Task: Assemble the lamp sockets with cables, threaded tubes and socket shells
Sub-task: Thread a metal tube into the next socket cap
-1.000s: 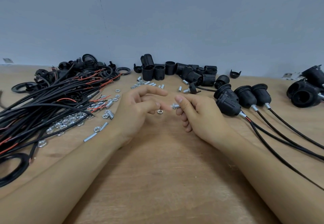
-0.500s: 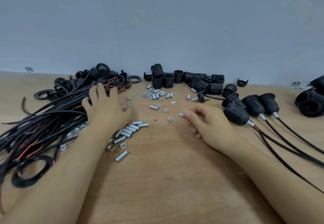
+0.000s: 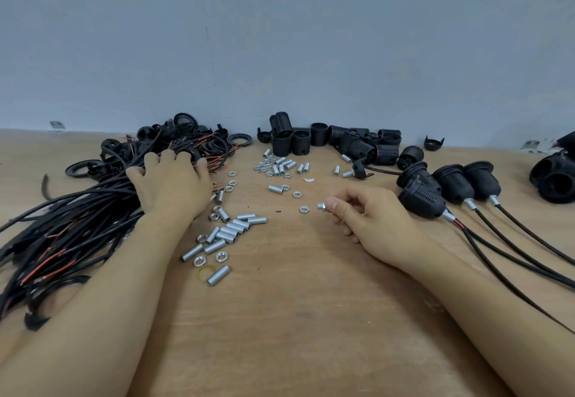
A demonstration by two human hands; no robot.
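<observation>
Short silver threaded tube w/ a hex nut on its end (image 3: 322, 206) sits pinched in the right hand (image 3: 370, 219), thumb and forefinger clamped on it, just above the wooden table (image 3: 295, 319) near centre. Left hand (image 3: 169, 185) is out at 10 o'clock, laid on the big tangle of black cables with red cores (image 3: 71, 219); fingers (image 3: 168, 157) bend down into the strands, but can't tell if they've closed on one yet.

Risks as I see them: the cables are heavily knotted, so pulling one could drag the whole bundle and sweep the loose silver tubes and nuts (image 3: 227, 231) lying right by the wrist, scattering them. The left forearm is also close enough to roll them. The pinch on the right is a light two-finger hold on a small smooth part; any jolt and it may drop, or the nut could back off. Finished black sockets with cables (image 3: 435, 191) at 2 o'clock lie just beside the right hand, easy to knock.
</observation>
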